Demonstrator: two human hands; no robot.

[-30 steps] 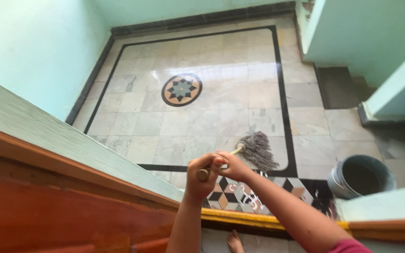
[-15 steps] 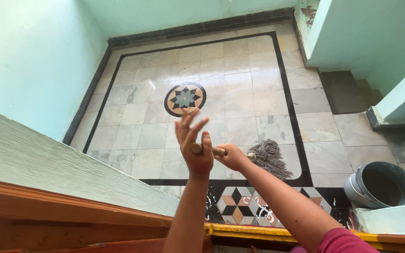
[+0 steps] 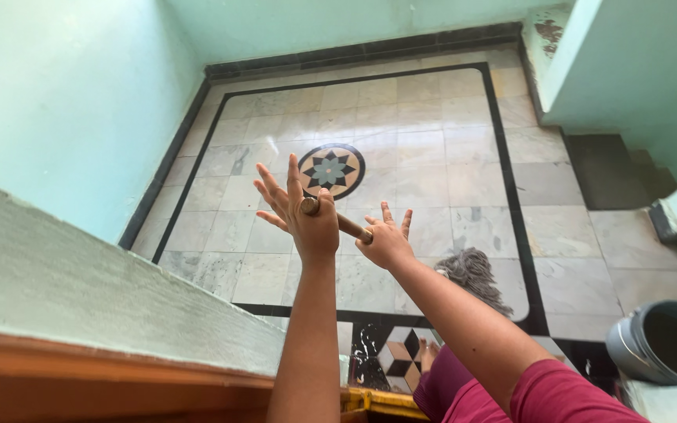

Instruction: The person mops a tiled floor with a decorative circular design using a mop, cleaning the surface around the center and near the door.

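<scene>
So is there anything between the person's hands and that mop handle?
Nothing visible. The wooden mop handle lies directly against both palms, left hand near its top end and right hand lower down, fingers spread open. The mop head rests on the tiled floor below.

Both hands sit on mop handle, fingers spread. Ahead of grip: open marble floor, nothing standing on it. Left of grip: ledge and green wall, close. Below right: mop head; further right, grey bucket, well apart.
</scene>
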